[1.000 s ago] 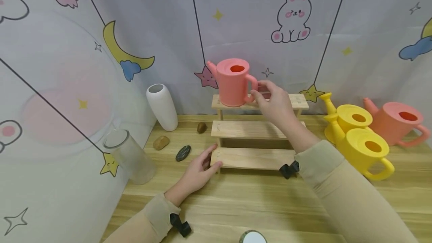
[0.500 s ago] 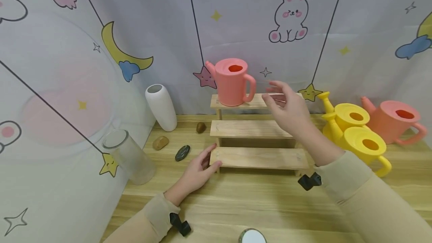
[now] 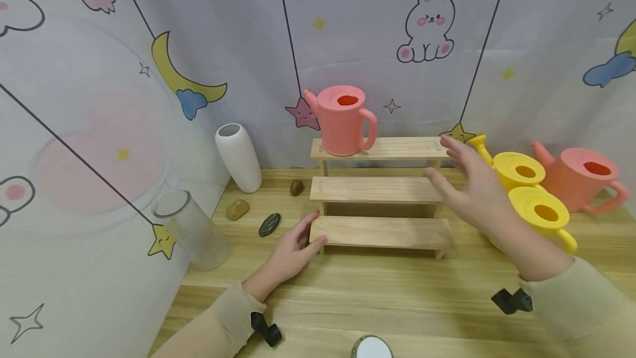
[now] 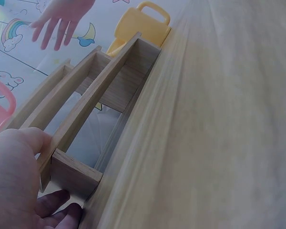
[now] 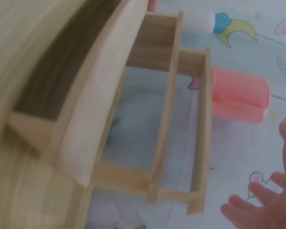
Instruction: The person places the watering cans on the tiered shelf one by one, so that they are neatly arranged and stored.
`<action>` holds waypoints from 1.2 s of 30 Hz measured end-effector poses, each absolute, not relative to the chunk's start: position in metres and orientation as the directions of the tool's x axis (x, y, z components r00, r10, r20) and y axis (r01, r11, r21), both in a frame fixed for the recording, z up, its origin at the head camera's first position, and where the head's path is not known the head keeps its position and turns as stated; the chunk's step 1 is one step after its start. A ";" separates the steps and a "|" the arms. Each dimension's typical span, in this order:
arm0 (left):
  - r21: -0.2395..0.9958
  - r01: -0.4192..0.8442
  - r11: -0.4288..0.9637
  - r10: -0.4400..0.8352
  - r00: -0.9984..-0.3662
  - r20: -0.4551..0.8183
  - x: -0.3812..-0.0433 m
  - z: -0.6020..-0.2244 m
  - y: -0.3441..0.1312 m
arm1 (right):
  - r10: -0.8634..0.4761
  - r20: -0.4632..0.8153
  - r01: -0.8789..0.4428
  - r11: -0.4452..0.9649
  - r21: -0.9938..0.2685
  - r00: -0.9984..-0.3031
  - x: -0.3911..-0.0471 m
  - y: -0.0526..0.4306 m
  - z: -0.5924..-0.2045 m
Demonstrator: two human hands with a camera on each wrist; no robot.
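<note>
A three-tier wooden step shelf [image 3: 382,231] stands on the table. At its left end my left hand [image 3: 290,253] grips the lowest step; the left wrist view shows the thumb over the board and fingers by its leg. On the left of the top step sits a pink watering can [image 3: 342,126] upright, spout to the left and handle to the right. My right hand [image 3: 477,198] is in the air by the shelf's right end, fingers spread and holding nothing. It partly covers two yellow watering cans [image 3: 539,211] standing behind it.
Another pink watering can [image 3: 578,181] stands at the far right. On the left are a white vase [image 3: 238,159], a frosted glass vase [image 3: 194,233] and several stones [image 3: 270,225]. A patterned curtain [image 3: 367,43] hangs behind. A round white-topped object [image 3: 371,348] is at the front edge.
My right hand has let go of the pink watering can's handle and drawn away to the right and toward me. The can stays on the top step, and my left hand has not moved.
</note>
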State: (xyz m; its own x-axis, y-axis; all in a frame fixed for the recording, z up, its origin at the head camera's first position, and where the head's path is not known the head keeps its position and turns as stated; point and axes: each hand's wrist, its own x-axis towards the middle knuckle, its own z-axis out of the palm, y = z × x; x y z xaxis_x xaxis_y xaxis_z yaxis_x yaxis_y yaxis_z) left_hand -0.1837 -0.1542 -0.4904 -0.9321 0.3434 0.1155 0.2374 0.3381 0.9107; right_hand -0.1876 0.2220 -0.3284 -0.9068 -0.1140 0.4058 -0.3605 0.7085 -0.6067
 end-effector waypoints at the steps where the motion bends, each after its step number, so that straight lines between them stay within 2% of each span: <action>1: 0.912 0.243 0.330 0.349 -0.929 0.121 -0.184 -0.491 -0.154 | -0.115 0.405 -0.359 0.716 -0.599 -0.907 -0.184 0.228 -0.330; 9: 0.922 0.225 0.314 0.349 -0.931 0.108 -0.185 -0.491 -0.156 | -0.039 0.410 -0.262 0.823 -0.504 -0.911 -0.160 0.281 -0.343; 17: 0.925 0.229 0.302 0.355 -0.928 0.114 -0.183 -0.489 -0.156 | 0.011 0.513 -0.247 0.867 -0.432 -0.858 -0.141 0.326 -0.366; 22: 0.917 0.230 0.324 0.343 -0.932 0.112 -0.183 -0.489 -0.157 | 0.015 0.536 -0.265 0.857 -0.441 -0.844 -0.132 0.347 -0.381; 28: 0.905 0.249 0.346 0.345 -0.930 0.124 -0.183 -0.491 -0.156 | 0.026 0.606 -0.321 0.829 -0.457 -0.795 -0.121 0.374 -0.411; 36: 0.902 0.257 0.348 0.346 -0.929 0.131 -0.184 -0.492 -0.154 | 0.173 0.592 -0.246 0.792 -0.558 -0.787 -0.107 0.393 -0.439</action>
State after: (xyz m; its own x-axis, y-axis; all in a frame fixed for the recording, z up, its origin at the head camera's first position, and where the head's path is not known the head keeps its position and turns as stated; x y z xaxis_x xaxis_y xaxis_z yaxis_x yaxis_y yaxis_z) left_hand -0.1845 -0.1544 -0.4916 -0.9290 0.3460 0.1311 0.2569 0.3481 0.9016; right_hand -0.1072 0.3925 -0.4387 -0.7871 0.1731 0.5921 -0.2459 0.7922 -0.5585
